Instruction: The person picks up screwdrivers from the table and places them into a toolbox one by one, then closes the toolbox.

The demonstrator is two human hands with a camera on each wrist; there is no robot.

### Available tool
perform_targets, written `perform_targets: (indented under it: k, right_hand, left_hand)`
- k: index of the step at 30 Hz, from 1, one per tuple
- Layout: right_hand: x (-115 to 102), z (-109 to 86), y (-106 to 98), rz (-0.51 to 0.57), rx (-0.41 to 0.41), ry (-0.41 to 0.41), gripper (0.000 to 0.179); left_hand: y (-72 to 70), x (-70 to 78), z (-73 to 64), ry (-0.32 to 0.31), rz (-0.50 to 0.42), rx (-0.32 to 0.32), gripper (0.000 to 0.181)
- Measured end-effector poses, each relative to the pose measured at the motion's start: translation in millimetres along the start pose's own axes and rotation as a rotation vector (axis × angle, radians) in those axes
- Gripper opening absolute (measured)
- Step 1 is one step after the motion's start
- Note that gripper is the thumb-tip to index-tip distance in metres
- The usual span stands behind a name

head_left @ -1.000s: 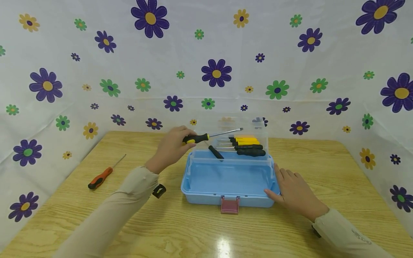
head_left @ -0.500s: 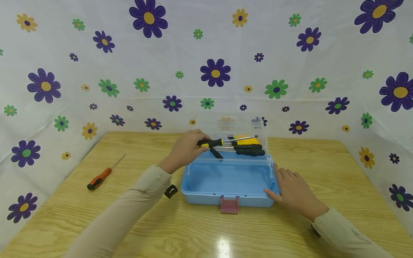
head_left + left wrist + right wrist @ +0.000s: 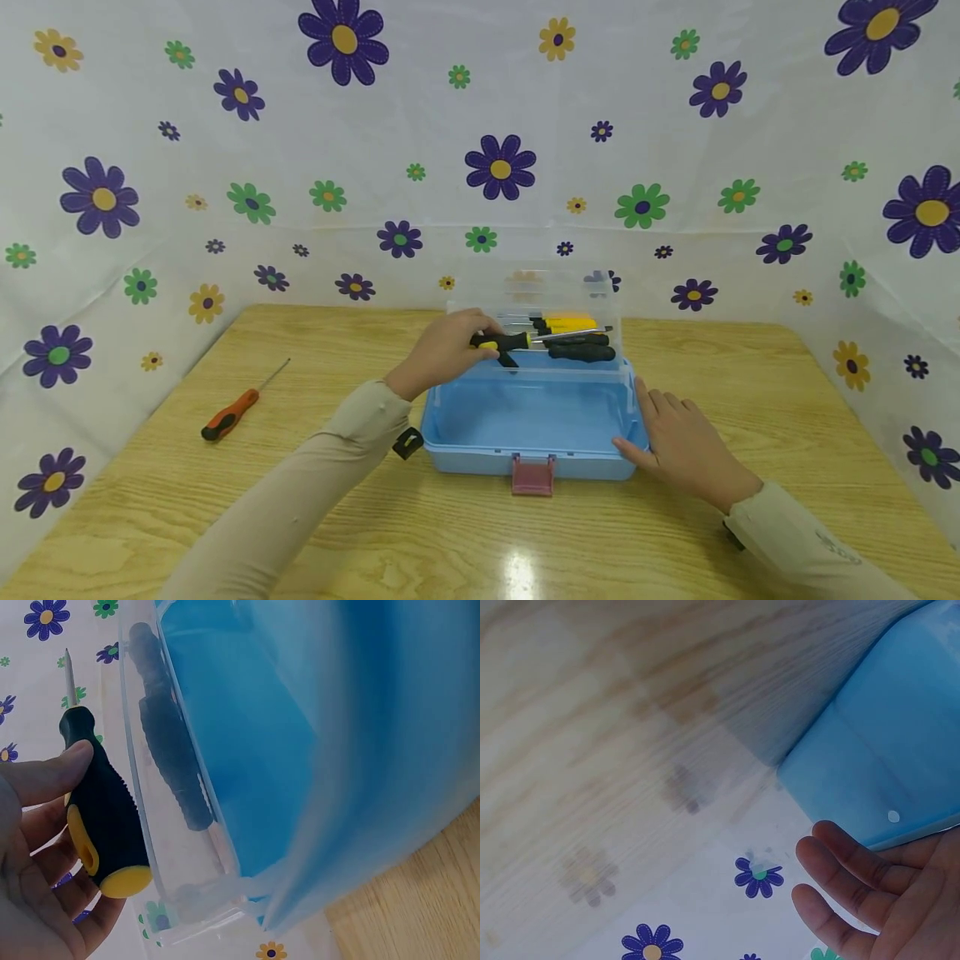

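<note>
My left hand [image 3: 450, 354] grips the handle of a black-and-yellow screwdriver [image 3: 510, 341], its shaft pointing right over a clear tray [image 3: 611, 329]. In the left wrist view, the screwdriver [image 3: 105, 795] is beside the tray's clear wall, thumb against the handle. Behind that wall shows a dark-handled screwdriver [image 3: 172, 757]. The tray belongs to a light blue toolbox [image 3: 525, 417] and holds several screwdrivers with yellow handles [image 3: 567, 323] and black handles [image 3: 581, 354]. My right hand [image 3: 686, 446] rests against the toolbox's right side, thumb at the rim, fingers extended along the outer wall [image 3: 877, 750].
An orange-and-black screwdriver [image 3: 231, 415] lies on the wooden table [image 3: 337, 533] at the left. A pink latch [image 3: 533, 477] hangs down at the toolbox's front. Behind the table hangs a white cloth [image 3: 420, 125] with flower prints.
My left hand has carried the black-and-yellow screwdriver right and down, from the tray's left end to above the handles in it. My right hand has stayed at the toolbox.
</note>
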State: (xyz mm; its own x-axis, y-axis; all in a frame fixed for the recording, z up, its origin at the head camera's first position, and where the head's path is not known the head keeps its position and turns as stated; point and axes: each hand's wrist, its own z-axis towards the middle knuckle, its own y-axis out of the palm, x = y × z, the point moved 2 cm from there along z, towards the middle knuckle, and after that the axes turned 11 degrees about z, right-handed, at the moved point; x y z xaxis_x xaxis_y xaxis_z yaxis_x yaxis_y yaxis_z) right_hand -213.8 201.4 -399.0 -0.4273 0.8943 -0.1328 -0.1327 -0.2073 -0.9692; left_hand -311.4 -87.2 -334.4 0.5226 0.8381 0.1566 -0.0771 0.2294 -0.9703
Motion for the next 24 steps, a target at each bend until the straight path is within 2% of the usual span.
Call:
perform_targets:
  k: [9,15,24]
  right_hand:
    - [1.1,0.1,0.4,0.001,0.004,-0.005,0.085]
    - [1.4,0.2,0.7,0.010,0.003,0.000,0.085]
    - [-0.1,-0.3,0.2,0.017,0.003,0.002,0.084]
  left_hand:
    - [3.7,2.1,2.0,-0.005,-0.004,-0.055,0.029]
    - [1.5,4.4,6.3,-0.008,-0.004,-0.114,0.029]
    - [-2.4,5.9,13.5,0.028,-0.010,-0.203,0.031]
